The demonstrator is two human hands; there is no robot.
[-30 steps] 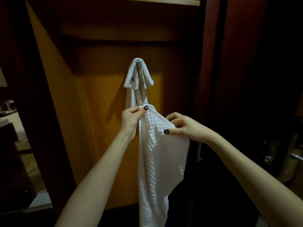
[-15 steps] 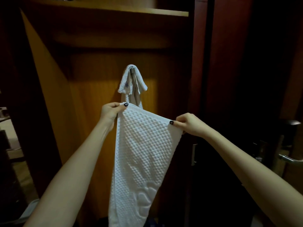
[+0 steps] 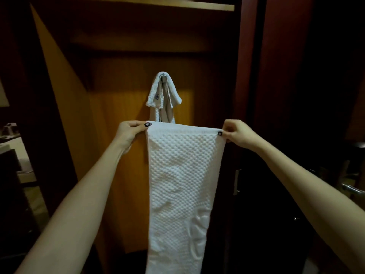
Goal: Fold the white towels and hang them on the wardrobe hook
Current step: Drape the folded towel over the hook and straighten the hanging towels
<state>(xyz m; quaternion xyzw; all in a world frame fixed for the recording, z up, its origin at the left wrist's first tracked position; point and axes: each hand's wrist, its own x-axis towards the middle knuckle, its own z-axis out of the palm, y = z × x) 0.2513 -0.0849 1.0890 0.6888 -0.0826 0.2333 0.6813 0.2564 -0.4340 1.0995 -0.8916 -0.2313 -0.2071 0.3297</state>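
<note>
Mid-fold, pinching the top corners of the white waffle-weave towel (image 3: 181, 184) with left hand (image 3: 129, 132) and right hand (image 3: 236, 133), spread below the hook-hung white towel (image 3: 163, 93) at the wooden wardrobe's back panel (image 3: 122, 115); next, probably bringing corners together.

A wooden shelf (image 3: 177, 5) ran across the top, its pale front edge catching the light. To the right stood a reddish-brown upright panel (image 3: 276, 76), with a dark door (image 3: 335, 95) beyond it. A metal lever handle (image 3: 353, 189) showed low at the right edge. A small metal pull (image 3: 237, 181) sat on the dark front nearer the middle. At far left, small blurred objects (image 3: 8, 128) rested above a dark cabinet (image 3: 9, 184), too dim to identify.
</note>
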